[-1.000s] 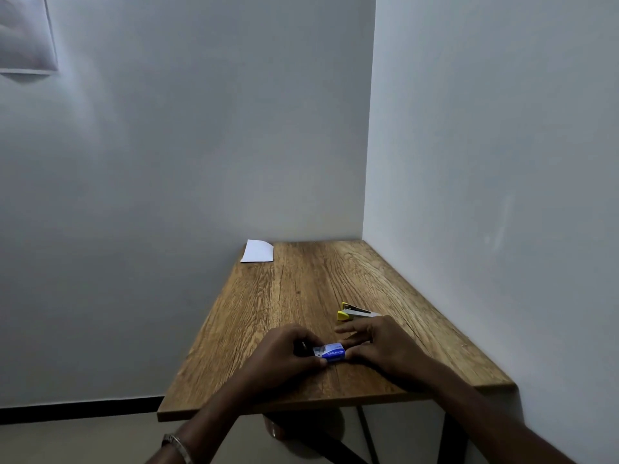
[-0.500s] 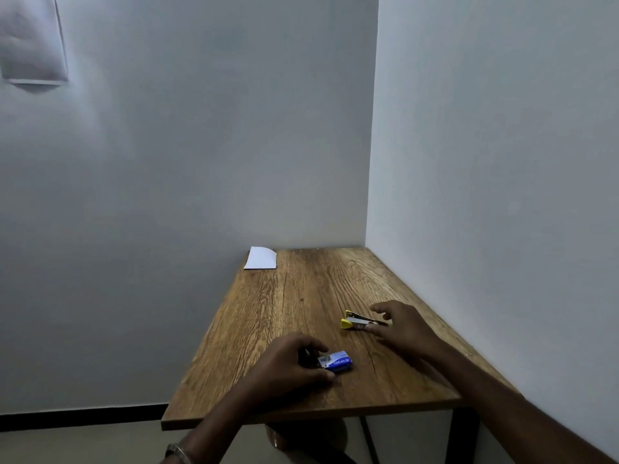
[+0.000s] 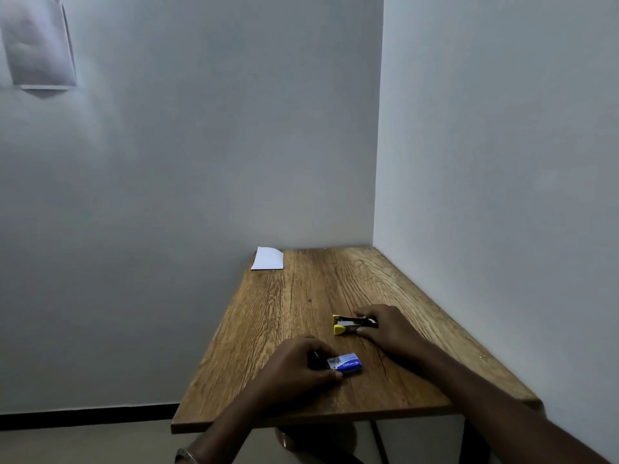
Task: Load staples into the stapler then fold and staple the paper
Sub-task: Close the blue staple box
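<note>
Head view: a narrow wooden table is seen from above, pushed into the corner of two pale grey walls. At the near end, a small blue staple box lies flat on the wood and is pinched between the thumb and fingers of the left hand, which is curled closed around the box's left end. A metal bracelet is worn on the left wrist at the bottom edge. Just beyond and to the right, a small stapler with yellow tips rests on the table, its yellow end pointing left. The rear end of the stapler is grasped by the right hand, with fingers set along its far side and the thumb on its near side. A white paper lies flat at the far left corner of the table, well apart from both hands. A pale sheet is fixed high on the left wall.
</note>
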Motion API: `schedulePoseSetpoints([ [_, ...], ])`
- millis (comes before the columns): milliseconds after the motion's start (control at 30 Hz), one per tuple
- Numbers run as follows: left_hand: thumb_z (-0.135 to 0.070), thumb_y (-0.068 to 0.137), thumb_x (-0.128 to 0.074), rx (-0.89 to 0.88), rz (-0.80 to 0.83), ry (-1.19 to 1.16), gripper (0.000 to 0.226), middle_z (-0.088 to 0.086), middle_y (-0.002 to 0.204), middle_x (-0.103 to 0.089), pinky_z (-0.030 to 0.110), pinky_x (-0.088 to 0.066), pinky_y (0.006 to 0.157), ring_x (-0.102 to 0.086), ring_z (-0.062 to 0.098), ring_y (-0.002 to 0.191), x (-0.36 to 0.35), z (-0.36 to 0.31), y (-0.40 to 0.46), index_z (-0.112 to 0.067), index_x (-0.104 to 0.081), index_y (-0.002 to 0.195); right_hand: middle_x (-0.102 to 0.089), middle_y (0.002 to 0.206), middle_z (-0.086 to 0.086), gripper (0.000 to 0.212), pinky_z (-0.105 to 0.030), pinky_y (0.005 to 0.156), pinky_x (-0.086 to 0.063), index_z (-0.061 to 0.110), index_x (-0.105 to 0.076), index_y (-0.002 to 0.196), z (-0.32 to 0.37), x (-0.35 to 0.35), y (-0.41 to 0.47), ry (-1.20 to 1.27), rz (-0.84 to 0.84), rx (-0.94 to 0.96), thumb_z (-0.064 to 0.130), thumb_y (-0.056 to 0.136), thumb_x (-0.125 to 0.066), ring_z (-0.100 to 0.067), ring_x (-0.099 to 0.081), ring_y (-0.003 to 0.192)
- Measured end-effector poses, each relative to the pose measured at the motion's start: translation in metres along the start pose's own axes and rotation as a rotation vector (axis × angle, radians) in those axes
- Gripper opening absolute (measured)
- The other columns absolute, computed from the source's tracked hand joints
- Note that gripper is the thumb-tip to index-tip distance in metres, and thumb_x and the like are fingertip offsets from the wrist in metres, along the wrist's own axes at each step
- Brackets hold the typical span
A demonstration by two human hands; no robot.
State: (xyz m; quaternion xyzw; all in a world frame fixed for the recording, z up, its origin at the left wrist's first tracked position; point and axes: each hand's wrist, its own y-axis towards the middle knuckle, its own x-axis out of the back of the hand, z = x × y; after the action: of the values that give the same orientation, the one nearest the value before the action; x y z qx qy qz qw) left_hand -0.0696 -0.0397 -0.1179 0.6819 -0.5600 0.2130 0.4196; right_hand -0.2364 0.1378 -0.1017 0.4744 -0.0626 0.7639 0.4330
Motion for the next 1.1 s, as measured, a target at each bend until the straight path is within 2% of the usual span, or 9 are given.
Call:
schedulePoseSetpoints([
  [133,-0.05,0.078,-0.073,0.001,-0.001,-0.003,0.039,-0.017,0.106,-0.063,0.023,-0.054,0.084,-0.059,-0.002,0.094,0.0,0.001,0.001,-0.033,-0.068,0.113,-0.064,0.12,0.011,0.037,-0.015,0.081,-0.043,0.028,-0.067,0.122,0.006,0.008,-0.017,0.121,-0.113,0.057,0.031,0.086,-0.072,-0.006,-0.059,0.108],
  [233,-0.05,0.079,-0.071,-0.014,-0.004,0.014,0.038,-0.018,0.106,-0.062,0.023,-0.054,0.082,-0.059,-0.001,0.093,-0.001,0.001,0.001,-0.034,-0.068,0.114,-0.066,0.11,0.02,0.034,-0.009,0.072,-0.047,0.037,-0.068,0.116,0.014,0.016,-0.038,0.158,0.086,0.143,0.039,0.083,-0.074,0.003,-0.062,0.101],
  [367,-0.053,0.077,-0.07,-0.025,-0.016,0.031,0.039,-0.018,0.103,-0.063,0.025,-0.055,0.08,-0.06,0.0,0.091,-0.003,0.001,0.002,-0.034,-0.069,0.111,-0.068,0.112,0.022,0.039,-0.006,0.083,-0.048,0.034,-0.071,0.116,0.017,0.013,-0.059,0.131,0.205,0.207,0.043,0.078,-0.076,0.01,-0.06,0.105],
  [500,-0.056,0.076,-0.065,-0.036,-0.005,0.056,0.041,-0.022,0.1,-0.061,0.021,-0.055,0.079,-0.059,-0.004,0.092,-0.003,0.0,0.003,-0.035,-0.068,0.112,-0.07,0.105,0.023,0.029,-0.012,0.079,-0.05,0.035,-0.073,0.111,0.017,0.012,-0.061,0.124,0.173,0.235,0.039,0.082,-0.074,0.006,-0.062,0.1],
  [600,-0.046,0.082,-0.066,-0.063,0.043,0.098,0.035,-0.024,0.098,-0.058,0.012,-0.051,0.073,-0.058,-0.004,0.09,-0.001,-0.002,0.012,-0.033,-0.067,0.114,-0.07,0.103,0.025,0.03,-0.012,0.074,-0.05,0.04,-0.074,0.107,0.015,0.014,-0.056,0.145,0.127,0.23,0.045,0.078,-0.076,0.006,-0.064,0.097],
  [700,-0.039,0.085,-0.068,-0.091,-0.004,0.15,0.032,-0.017,0.102,-0.058,0.014,-0.048,0.07,-0.056,0.0,0.085,0.002,-0.005,0.03,-0.03,-0.067,0.116,-0.071,0.1,0.025,0.032,-0.008,0.073,-0.047,0.039,-0.074,0.107,0.012,0.017,-0.046,0.145,0.043,0.213,0.041,0.076,-0.076,0.009,-0.062,0.096],
  [867,-0.033,0.087,-0.07,-0.107,-0.122,0.206,0.033,-0.006,0.11,-0.062,0.021,-0.047,0.076,-0.054,0.006,0.092,0.001,-0.014,0.061,-0.022,-0.067,0.118,-0.073,0.106,0.011,0.031,-0.004,0.074,-0.044,0.021,-0.073,0.114,0.003,0.022,-0.021,0.087,-0.088,0.191,0.025,0.083,-0.076,0.008,-0.063,0.091],
  [1000,-0.029,0.089,-0.067,-0.067,-0.142,0.188,0.034,-0.001,0.119,-0.062,0.023,-0.047,0.085,-0.056,0.011,0.102,-0.009,-0.011,0.076,-0.017,-0.066,0.121,-0.072,0.107,0.014,0.03,-0.005,0.072,-0.042,0.024,-0.073,0.113,-0.003,0.014,-0.013,0.077,-0.13,0.113,0.026,0.083,-0.075,0.006,-0.061,0.093],
  [1100,-0.028,0.089,-0.067,-0.044,-0.158,0.17,0.031,0.001,0.116,-0.066,0.021,-0.046,0.083,-0.057,0.01,0.099,-0.021,-0.003,0.078,-0.017,-0.068,0.118,-0.073,0.105,0.015,0.029,-0.008,0.071,-0.043,0.028,-0.073,0.113,-0.01,0.006,-0.015,0.071,-0.127,0.076,0.03,0.083,-0.075,0.007,-0.062,0.092],
])
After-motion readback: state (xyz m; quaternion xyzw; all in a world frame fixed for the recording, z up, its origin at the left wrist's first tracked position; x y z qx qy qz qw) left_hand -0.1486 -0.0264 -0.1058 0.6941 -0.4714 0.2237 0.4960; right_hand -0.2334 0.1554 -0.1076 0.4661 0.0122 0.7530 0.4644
